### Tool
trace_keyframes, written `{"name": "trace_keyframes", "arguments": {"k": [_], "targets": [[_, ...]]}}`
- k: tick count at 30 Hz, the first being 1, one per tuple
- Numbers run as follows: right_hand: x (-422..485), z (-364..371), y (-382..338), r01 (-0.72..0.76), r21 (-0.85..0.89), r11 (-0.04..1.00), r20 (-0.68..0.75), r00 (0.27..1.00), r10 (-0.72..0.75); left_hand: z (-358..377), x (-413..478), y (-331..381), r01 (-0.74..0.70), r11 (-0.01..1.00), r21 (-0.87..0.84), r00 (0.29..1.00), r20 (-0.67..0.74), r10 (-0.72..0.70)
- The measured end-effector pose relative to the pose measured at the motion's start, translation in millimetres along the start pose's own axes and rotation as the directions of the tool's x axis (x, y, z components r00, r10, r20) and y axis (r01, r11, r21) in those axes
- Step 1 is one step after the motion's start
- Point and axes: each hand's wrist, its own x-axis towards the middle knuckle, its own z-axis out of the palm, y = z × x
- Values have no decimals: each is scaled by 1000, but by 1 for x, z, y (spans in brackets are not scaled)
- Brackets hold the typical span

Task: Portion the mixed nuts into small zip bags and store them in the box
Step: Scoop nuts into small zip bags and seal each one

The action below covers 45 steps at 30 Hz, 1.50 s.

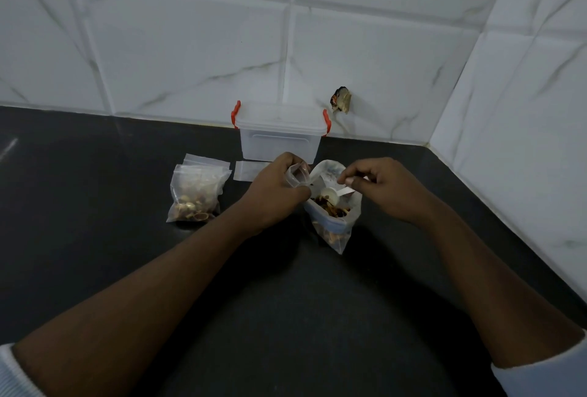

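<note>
The counter (95, 206) looks like dark stone, matt with a fine grain. The wall tiles (178, 47) are glossy white, marble-look with grey veins. At centre back the box (279, 139) is smooth frosted plastic with shiny red plastic latches (235, 114). The filled bag (197, 193) centre-left, the small zip bag (297, 174) mid-frame and the big nut bag (336, 225) beside it are all thin, clear, crinkly plastic film. The scoop (330, 196) is smooth white plastic. The sleeve cuffs (540, 374) in the bottom corners look like pale ribbed knit cloth.
</note>
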Motion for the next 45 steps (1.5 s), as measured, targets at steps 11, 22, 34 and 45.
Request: {"name": "trace_keyframes", "arguments": {"k": [11, 22, 34, 45], "targets": [[1, 8, 4, -157, 448, 880, -37, 980, 194, -1, 1, 0, -1, 1000, -12, 1000, -11, 1], [0, 5, -11, -62, 777, 627, -79, 978, 194, -1, 1, -1, 4, 1000, -8, 1000, 15, -4], [-2, 12, -25, 108, 405, 908, -99, 992, -74, 0, 3, -7, -9, 1000, -2, 1000, -16, 9], [1, 17, -3, 109, -181, 977, -16, 993, -114, -1, 4, -5, 31, 999, -8, 998, -46, -31]]}}
